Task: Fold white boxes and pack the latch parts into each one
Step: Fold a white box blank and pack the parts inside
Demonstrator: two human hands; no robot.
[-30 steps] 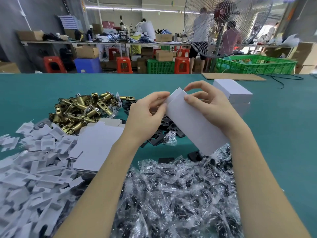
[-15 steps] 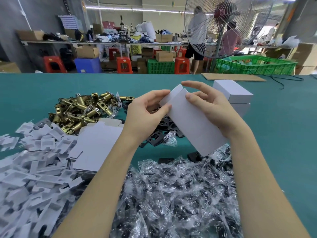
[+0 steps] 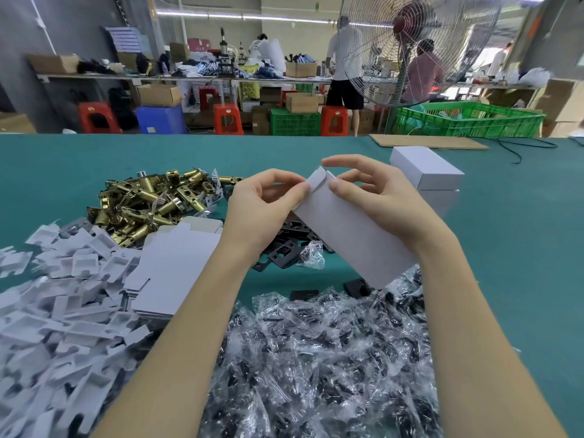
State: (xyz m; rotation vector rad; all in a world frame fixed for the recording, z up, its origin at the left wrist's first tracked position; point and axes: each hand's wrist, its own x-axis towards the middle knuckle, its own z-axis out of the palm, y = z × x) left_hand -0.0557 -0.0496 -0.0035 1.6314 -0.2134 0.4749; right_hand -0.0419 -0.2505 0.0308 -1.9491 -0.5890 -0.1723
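left hand (image 3: 262, 210) bare | right hand (image 3: 379, 200) bare | forearms unsleeved | no jewellery seen

Tilted half-folded white box (image 3: 354, 245), held aloft

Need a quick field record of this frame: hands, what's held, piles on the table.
left hand: pinches the box flap at its top end
right hand: thumb presses the same end, fingers arched above
held item: white box blank, tilted, above the table
finished boxes: two stacked, beyond the right hand
flat blanks: stack left of the left forearm
brass latches: pile, far left
black plates: under the hands
bagged parts: pile, near edge
white inserts: heap, near left
surface: green table
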